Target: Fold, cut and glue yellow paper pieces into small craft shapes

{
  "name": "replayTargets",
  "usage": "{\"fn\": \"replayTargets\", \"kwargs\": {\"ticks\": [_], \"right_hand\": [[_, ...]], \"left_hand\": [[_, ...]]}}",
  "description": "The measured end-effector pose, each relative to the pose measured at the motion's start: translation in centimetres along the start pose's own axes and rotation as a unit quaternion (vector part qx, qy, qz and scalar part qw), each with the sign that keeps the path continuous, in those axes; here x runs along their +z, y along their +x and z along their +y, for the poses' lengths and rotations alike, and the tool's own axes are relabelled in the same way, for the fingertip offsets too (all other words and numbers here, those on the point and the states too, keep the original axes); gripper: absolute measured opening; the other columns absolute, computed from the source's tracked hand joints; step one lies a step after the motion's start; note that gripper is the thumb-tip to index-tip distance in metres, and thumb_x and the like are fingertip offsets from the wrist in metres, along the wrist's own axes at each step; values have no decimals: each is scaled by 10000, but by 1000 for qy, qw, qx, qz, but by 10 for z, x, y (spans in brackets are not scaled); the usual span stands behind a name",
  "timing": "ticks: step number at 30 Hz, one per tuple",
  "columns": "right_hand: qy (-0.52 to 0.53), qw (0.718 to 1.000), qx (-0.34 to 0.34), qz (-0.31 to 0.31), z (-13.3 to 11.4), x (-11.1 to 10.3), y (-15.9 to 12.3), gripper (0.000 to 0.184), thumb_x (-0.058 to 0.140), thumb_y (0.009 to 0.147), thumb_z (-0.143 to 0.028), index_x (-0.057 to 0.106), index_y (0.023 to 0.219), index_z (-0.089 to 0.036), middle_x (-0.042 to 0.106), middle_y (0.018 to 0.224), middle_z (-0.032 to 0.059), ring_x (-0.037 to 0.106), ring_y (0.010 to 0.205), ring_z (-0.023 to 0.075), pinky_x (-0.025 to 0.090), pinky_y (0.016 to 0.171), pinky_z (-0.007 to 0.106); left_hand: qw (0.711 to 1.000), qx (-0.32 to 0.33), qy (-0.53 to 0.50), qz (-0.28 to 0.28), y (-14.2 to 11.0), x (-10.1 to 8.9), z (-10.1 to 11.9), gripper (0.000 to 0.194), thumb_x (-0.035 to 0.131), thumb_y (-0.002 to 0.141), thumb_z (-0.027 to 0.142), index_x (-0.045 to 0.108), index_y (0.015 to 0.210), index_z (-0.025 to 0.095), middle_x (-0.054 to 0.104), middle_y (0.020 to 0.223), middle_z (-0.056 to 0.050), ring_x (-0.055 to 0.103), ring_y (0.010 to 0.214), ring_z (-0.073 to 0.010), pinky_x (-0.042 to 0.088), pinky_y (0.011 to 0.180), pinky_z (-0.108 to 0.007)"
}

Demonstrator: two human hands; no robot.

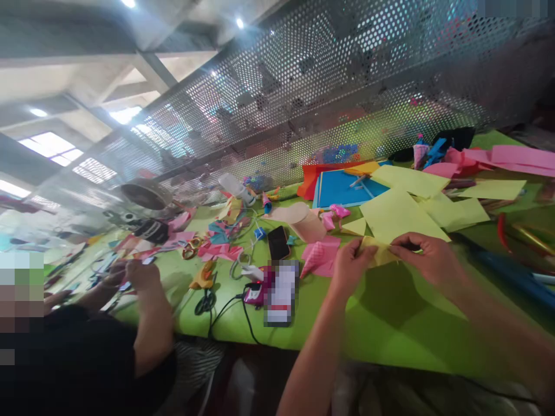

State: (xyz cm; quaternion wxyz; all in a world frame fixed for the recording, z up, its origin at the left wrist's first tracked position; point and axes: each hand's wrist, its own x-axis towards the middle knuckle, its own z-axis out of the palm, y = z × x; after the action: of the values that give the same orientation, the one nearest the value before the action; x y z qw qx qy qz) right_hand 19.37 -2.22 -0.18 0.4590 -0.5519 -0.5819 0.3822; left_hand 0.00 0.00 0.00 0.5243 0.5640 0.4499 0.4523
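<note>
My left hand (pixel 350 261) and my right hand (pixel 422 254) hold a small folded piece of yellow paper (pixel 378 252) between them, just above the green table (pixel 390 323). Both hands pinch it, the left at its left edge, the right at its right edge. Loose yellow sheets (pixel 401 214) lie just behind my hands. A pink folded paper cone (pixel 318 257) lies to the left of my left hand.
A person in black sits at the left, hands (pixel 139 274) on a small object. A phone (pixel 278 242), scissors (pixel 206 300), cables, a blue sheet (pixel 342 188), pink sheets (pixel 515 157) and paper scraps cover the table. A perforated metal screen (pixel 347 86) stands behind.
</note>
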Motion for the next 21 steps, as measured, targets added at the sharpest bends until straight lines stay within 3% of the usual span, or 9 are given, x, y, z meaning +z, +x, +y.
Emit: {"fn": "replayTargets", "kwargs": {"ticks": [5, 10, 13, 17, 21], "right_hand": [[-6, 1000, -9, 0, -2, -2, 0, 350, 719, 839, -603, 751, 843, -254, 755, 837, 26, 678, 786, 225, 518, 718, 338], [-36, 997, -73, 13, 0, 1, -2, 360, 715, 864, -563, 761, 1091, -287, 767, 1058, 59, 699, 983, 268, 548, 873, 405], [-38, 995, -90, 4, -1, 3, -2, 312, 704, 871, -556, 762, 987, -273, 757, 1014, 68, 691, 966, 272, 547, 886, 430], [-4, 999, -42, 16, -2, 0, 0, 302, 722, 855, -553, 734, 903, -255, 748, 910, 51, 683, 871, 244, 551, 832, 399], [23, 1000, -8, 13, -2, -3, 0, 342, 734, 847, -563, 755, 986, -251, 757, 931, 42, 682, 859, 221, 544, 809, 360]], "left_hand": [[1000, -14, 1, -18, 3, -1, -5, 407, 780, 795, 534, 681, 802, 139, 579, 704, 7, 475, 638, -107, 372, 590, -219], [994, 15, 100, -27, 0, 0, -7, 338, 715, 857, 465, 651, 750, 150, 519, 670, 25, 432, 645, -108, 313, 588, -229], [989, 22, 129, -72, -3, 2, -3, 313, 695, 875, 453, 670, 774, 157, 525, 682, 27, 439, 660, -112, 289, 591, -233], [990, -5, 106, -91, -4, 2, 3, 329, 727, 846, 492, 724, 885, 166, 590, 734, 11, 478, 673, -126, 319, 607, -235], [994, -14, 47, -93, -1, 1, -1, 372, 701, 861, 530, 727, 879, 160, 607, 752, -5, 497, 694, -135, 345, 629, -236]]}}
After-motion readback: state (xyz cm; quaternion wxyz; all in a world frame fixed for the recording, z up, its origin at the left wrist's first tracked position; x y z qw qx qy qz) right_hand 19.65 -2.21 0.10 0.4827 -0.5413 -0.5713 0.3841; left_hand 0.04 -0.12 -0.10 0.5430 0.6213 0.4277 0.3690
